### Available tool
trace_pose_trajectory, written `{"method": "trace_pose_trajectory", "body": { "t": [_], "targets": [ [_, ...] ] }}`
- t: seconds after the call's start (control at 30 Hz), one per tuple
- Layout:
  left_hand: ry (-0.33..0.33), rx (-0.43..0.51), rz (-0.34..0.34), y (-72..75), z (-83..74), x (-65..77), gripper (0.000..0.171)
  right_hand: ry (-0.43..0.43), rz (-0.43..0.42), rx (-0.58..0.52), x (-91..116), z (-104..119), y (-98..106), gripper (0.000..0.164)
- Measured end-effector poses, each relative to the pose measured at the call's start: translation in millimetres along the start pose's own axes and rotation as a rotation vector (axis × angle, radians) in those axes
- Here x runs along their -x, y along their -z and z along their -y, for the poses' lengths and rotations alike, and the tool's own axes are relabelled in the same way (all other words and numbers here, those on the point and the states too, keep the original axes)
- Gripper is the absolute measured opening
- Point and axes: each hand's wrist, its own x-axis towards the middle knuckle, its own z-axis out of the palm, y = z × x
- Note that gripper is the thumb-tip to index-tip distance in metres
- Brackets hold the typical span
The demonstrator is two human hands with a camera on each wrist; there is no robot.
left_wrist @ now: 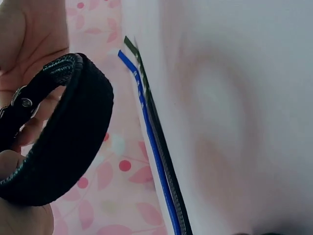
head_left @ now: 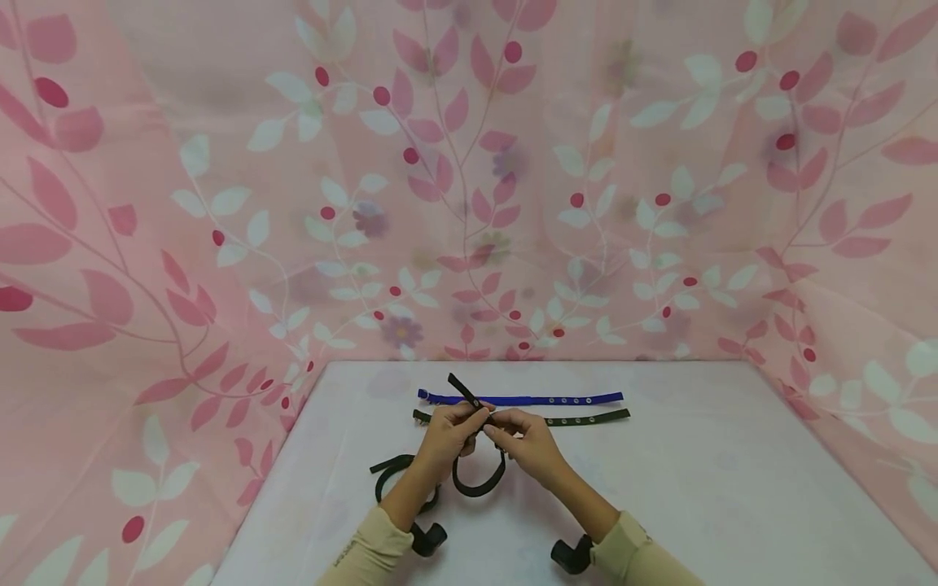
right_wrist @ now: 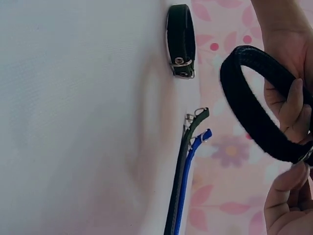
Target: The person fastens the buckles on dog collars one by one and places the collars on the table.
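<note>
A black buckled collar, bent into a loop, hangs between both hands above the table. My left hand pinches its strap, whose free end points up and left. Close by, my right hand pinches the same collar near the buckle, fingertips almost meeting the left ones. Metal eyelets and part of the buckle show in the left wrist view on the collar; the fingers hide the rest of the fastening. In the right wrist view the loop of the collar appears rounded, with its buckle at the frame's edge.
A blue collar and a dark green collar lie straight, side by side, behind the hands. Another dark collar, looped, lies by the left forearm. The white table meets a pink floral cloth at its back edge.
</note>
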Motion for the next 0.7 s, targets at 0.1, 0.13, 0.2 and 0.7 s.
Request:
{"method": "trace_pose_trajectory", "body": {
  "t": [0.1, 0.13, 0.2, 0.7],
  "targets": [
    [0.014, 0.018, -0.009, -4.4, -1.4, -0.1, 0.041, -0.01, -0.018, 0.014, 0, 1, 1, 0.019],
    [0.016, 0.026, -0.018, -5.5, -2.4, -0.2, 0.041, -0.014, -0.021, 0.016, 0, 1, 2, 0.019],
    [0.014, 0.041, -0.037, -7.0, -5.0, -0.6, 0.04, -0.033, -0.03, 0.01, 0, 1, 3, 0.017],
    [0.027, 0.08, -0.104, -4.9, -4.1, -1.6, 0.026, -0.067, -0.022, 0.023, 8, 26, 7, 0.014]
  ]
}}
